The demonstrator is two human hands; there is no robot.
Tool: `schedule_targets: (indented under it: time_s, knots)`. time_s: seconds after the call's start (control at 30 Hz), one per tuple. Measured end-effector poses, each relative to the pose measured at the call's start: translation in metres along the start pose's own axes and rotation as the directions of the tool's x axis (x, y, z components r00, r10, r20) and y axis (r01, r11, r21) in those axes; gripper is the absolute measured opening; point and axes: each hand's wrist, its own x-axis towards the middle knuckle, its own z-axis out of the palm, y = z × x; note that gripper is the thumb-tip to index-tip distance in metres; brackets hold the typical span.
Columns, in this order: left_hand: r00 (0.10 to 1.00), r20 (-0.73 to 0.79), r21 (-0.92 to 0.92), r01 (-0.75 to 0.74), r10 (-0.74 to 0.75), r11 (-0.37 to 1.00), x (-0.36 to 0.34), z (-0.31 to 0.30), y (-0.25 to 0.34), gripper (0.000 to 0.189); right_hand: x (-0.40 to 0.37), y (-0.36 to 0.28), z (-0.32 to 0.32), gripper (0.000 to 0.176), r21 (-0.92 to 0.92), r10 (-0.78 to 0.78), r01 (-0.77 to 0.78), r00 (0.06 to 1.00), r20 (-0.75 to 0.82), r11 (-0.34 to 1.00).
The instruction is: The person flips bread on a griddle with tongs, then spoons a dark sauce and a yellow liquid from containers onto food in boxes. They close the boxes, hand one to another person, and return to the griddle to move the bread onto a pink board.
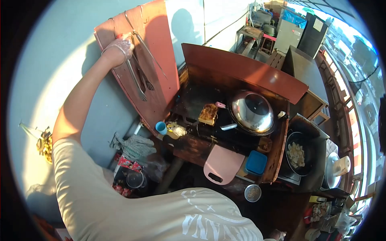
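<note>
My left hand (120,47), in a clear plastic glove, is raised to the red board (161,44) on the left. Its fingers close around the upper end of metal tongs (136,80) hanging there. Other long metal utensils (149,85) hang close beside them from hooks. Only a small part of my right hand (277,234) shows at the bottom edge; its fingers cannot be made out. On the dark griddle (197,94) lies a browned slice of bread (208,114), next to a pan under a shiny domed lid (252,111).
A pink cutting board (223,164) and a blue container (256,162) lie at the griddle's front. A blue cup (161,127) stands at its left corner. To the right, a dark wok (296,154) holds pale food pieces. A red panel (241,70) rises behind the griddle.
</note>
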Motion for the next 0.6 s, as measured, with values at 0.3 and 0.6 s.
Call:
schedule_targets:
  time_s: [0.3, 0.6]
  knots:
    - [0.986, -0.100, -0.100, 0.122, -0.132, 0.987, -0.014, -0.058, 0.066, 0.015, -0.111, -0.083, 0.073, 0.054, 0.278, -0.840, 0.800, 0.458, 0.291, 0.532]
    - [0.944, 0.313, -0.949, 0.314, 0.104, 0.002, -0.112, 0.198, 0.312, 0.036, -0.208, -0.205, 0.007, 0.053, 0.128, -0.053, -0.141, 0.441, 0.896, 0.982]
